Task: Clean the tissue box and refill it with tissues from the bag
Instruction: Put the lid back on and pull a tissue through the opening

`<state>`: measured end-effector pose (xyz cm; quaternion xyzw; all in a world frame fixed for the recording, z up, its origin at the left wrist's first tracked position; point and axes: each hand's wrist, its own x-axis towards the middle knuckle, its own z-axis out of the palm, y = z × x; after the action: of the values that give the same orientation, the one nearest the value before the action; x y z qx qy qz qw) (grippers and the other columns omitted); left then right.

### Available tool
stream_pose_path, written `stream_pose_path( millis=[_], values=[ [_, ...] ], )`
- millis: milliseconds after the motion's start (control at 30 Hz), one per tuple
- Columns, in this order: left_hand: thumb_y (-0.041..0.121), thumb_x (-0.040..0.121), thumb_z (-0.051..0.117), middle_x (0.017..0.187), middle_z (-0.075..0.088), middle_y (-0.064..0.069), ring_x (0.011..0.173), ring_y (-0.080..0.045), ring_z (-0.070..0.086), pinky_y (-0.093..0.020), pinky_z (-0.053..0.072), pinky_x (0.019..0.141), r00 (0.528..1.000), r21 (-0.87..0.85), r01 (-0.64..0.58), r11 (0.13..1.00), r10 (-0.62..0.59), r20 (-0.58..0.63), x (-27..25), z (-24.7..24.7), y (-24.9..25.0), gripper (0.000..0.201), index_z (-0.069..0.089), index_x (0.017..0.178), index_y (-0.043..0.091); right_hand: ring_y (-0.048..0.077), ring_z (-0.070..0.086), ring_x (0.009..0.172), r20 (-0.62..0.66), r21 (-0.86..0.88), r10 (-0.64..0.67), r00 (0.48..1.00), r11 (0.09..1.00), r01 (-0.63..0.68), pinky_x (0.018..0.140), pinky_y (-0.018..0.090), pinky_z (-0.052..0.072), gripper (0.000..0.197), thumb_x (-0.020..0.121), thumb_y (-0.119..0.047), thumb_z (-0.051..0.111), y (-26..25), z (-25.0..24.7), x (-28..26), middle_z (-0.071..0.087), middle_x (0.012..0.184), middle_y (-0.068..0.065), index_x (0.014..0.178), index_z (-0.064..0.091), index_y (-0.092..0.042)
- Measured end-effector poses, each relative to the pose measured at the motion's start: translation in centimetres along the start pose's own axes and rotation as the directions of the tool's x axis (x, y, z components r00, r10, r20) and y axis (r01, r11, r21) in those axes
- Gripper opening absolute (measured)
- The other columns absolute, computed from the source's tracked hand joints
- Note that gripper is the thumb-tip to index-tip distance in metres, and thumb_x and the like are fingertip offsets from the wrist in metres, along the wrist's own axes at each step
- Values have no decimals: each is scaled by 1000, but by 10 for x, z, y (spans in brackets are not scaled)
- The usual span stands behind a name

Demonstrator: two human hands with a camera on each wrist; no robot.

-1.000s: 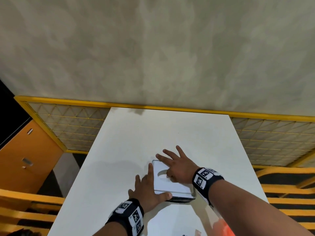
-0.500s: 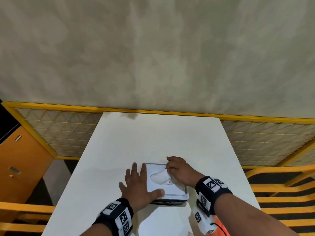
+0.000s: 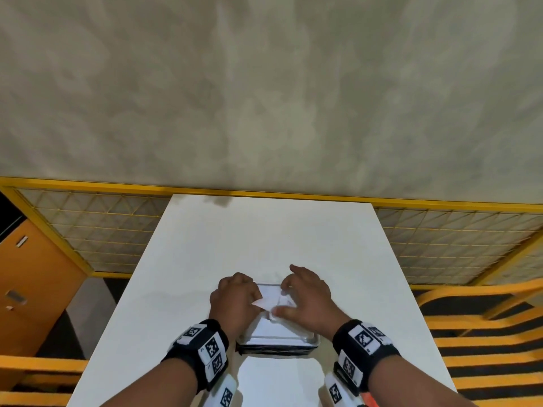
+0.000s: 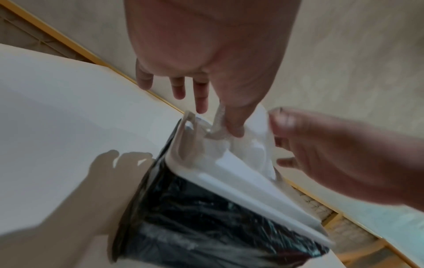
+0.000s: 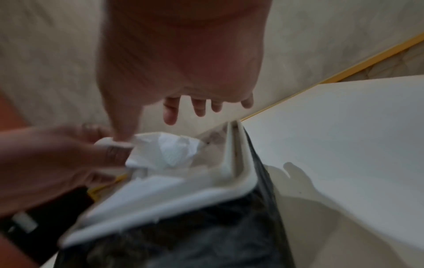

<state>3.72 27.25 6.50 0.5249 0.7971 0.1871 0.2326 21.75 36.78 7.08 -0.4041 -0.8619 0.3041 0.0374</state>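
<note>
The tissue box (image 3: 279, 333) has a white lid and black sides under clear film, and it stands on the white table (image 3: 264, 236) near me. A white tissue (image 3: 269, 302) sticks up out of the slot in its lid. My left hand (image 3: 255, 298) is curled over the lid's left side and pinches the tissue's left corner. My right hand (image 3: 282, 299) holds the tissue's other side between thumb and forefinger, with its other fingers loose. The left wrist view shows my left hand (image 4: 218, 116) on a strip of tissue (image 4: 252, 145). In the right wrist view, the thumb of my right hand (image 5: 146, 130) presses the tissue (image 5: 169, 154). No bag is in view.
A yellow-framed mesh fence (image 3: 102, 230) runs behind and beside the table, below a beige wall. An orange cabinet (image 3: 32, 277) stands at the left. Yellow chair rails (image 3: 484, 327) are on the right. An orange-red thing (image 3: 368, 402) shows at the bottom edge.
My left hand left its flat place beside the box and came up onto the lid to pinch the tissue. The tissue now stands further out of the slot, held from both sides.
</note>
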Motion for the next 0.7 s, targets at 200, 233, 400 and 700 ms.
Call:
stream_pose_path(
  millis=[200,233,400,700],
  values=[
    [77,38,65,102,53,20,108,-11,48,-36,43,91,989,-111,4,994,12,145,12,-12,-3,49,57,68,39,15,26,142,-65,-144,87,994,985,-95,113,46,24,29,84,-50,50,21,8,-9,35,154,-9,95,67,-30],
    [77,43,63,105,53,20,111,-12,47,-37,44,94,985,-112,-8,994,27,170,13,-13,-4,45,58,69,41,16,31,140,-101,-113,92,991,988,-103,112,44,27,38,82,-54,40,23,6,-10,38,152,-9,94,68,-30],
    [58,71,60,123,52,14,128,-18,38,-38,38,99,991,37,-38,999,33,127,12,-9,0,23,63,81,37,17,33,139,-240,-74,19,971,997,-38,109,48,28,49,77,-68,38,9,8,-12,40,149,-8,102,61,-32],
    [54,77,72,129,50,12,129,-18,38,-37,37,99,996,106,-91,990,88,29,5,3,0,32,53,72,28,20,34,137,-219,-180,119,968,971,-160,107,59,19,20,83,-46,51,-6,36,-8,44,145,-7,94,59,-31]
  ],
)
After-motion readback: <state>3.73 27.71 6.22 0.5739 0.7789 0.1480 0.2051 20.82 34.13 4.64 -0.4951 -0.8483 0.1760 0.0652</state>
